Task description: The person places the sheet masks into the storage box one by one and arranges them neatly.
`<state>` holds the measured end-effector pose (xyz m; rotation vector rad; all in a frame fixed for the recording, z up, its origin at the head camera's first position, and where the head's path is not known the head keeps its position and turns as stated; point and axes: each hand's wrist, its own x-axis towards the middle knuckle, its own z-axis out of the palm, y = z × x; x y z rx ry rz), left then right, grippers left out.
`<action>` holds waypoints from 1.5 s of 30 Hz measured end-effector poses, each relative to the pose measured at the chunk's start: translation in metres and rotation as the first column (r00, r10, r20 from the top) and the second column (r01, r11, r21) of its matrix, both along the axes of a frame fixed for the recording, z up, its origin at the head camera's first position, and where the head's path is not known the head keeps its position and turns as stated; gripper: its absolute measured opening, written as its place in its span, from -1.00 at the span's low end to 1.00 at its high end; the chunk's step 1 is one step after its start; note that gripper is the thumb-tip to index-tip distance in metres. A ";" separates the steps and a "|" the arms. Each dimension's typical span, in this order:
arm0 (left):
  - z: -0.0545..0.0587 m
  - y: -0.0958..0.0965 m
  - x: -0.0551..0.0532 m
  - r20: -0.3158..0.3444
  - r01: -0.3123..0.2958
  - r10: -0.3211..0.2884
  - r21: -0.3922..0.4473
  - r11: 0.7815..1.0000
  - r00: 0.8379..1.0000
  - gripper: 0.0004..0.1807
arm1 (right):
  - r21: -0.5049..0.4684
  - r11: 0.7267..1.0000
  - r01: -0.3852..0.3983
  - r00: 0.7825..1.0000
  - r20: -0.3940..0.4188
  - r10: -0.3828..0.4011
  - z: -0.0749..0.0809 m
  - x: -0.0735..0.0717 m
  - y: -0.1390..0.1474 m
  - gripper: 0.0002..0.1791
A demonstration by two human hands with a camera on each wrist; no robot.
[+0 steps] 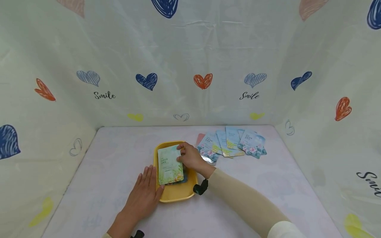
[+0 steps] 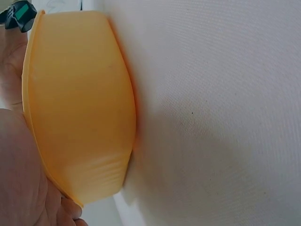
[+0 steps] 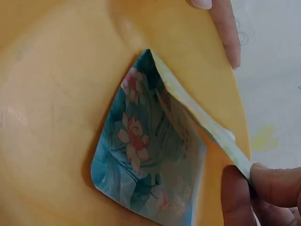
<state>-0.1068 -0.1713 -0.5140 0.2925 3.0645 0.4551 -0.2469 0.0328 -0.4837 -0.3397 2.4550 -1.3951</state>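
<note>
A shallow yellow tray (image 1: 178,197) stands on the table in front of me. My right hand (image 1: 191,158) pinches the edge of a green floral packet (image 1: 170,165), tilted over the tray. Under it a blue packet with pink lotus flowers (image 3: 136,141) lies flat on the tray's bottom, partly covered in the head view. My left hand (image 1: 143,195) rests along the tray's left rim with its fingers straight. In the left wrist view the tray's outer wall (image 2: 80,103) fills the left side, with that hand against its rim.
Several blue floral packets (image 1: 235,142) lie overlapping at the back right of the table, with a pink one (image 1: 200,138) and a silvery one (image 1: 207,160) at their left edge. A heart-printed cloth (image 1: 178,49) walls in the table (image 1: 238,205) at the back and sides.
</note>
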 end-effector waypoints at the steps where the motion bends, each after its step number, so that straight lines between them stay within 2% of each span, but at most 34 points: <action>1: 0.000 0.000 0.000 0.004 -0.001 0.001 -0.002 1.000 1.000 -0.11 | -0.001 1.000 -0.015 1.000 0.011 0.015 0.000 -0.001 0.001 -0.63; 4: 0.000 0.000 -0.001 0.009 -0.003 0.003 -0.004 1.000 1.000 -0.11 | 0.006 0.998 -0.056 0.998 0.027 0.056 0.000 -0.003 0.003 -0.60; 8: -0.001 0.001 0.000 -0.006 -0.002 0.002 0.010 1.000 1.000 -0.12 | 0.059 0.995 -0.083 0.996 -0.011 0.084 -0.002 -0.003 0.005 -0.57; 14: -0.001 0.002 0.002 -0.021 0.002 -0.002 0.017 1.000 1.000 -0.12 | 0.185 0.981 -0.051 0.992 -0.101 0.071 -0.003 -0.001 0.006 -0.51; 21: 0.000 0.002 0.002 -0.025 0.002 -0.002 0.013 1.000 1.000 -0.13 | 0.253 0.967 -0.034 0.988 -0.136 0.070 -0.002 0.003 0.005 -0.52; 27: 0.001 0.002 0.003 -0.029 0.004 -0.004 0.016 1.000 1.000 -0.14 | 0.290 0.957 0.019 0.974 -0.223 0.048 0.006 0.008 0.011 -0.54; 33: 0.003 0.003 0.004 -0.036 -0.001 0.002 0.015 1.000 0.999 -0.13 | 0.206 0.975 0.084 0.930 -0.368 -0.003 0.006 0.010 0.031 -0.62; 38: 0.002 0.004 0.005 -0.058 0.002 -0.001 0.020 1.000 0.998 -0.14 | 0.163 0.972 0.166 0.860 -0.507 -0.062 -0.003 0.005 0.060 -0.66; 41: 0.001 0.005 0.005 -0.063 0.005 -0.004 0.021 1.000 0.998 -0.14 | 0.196 0.955 0.221 0.819 -0.569 -0.073 -0.014 -0.003 0.087 -0.63; 43: 0.000 0.005 0.005 -0.061 0.006 -0.005 0.023 1.000 0.998 -0.13 | 0.244 0.935 0.256 0.808 -0.585 -0.068 -0.020 -0.009 0.108 -0.58; 45: 0.000 0.005 0.005 -0.057 0.005 -0.004 0.025 1.000 0.998 -0.13 | 0.308 0.907 0.286 0.807 -0.588 -0.055 -0.025 -0.015 0.131 -0.52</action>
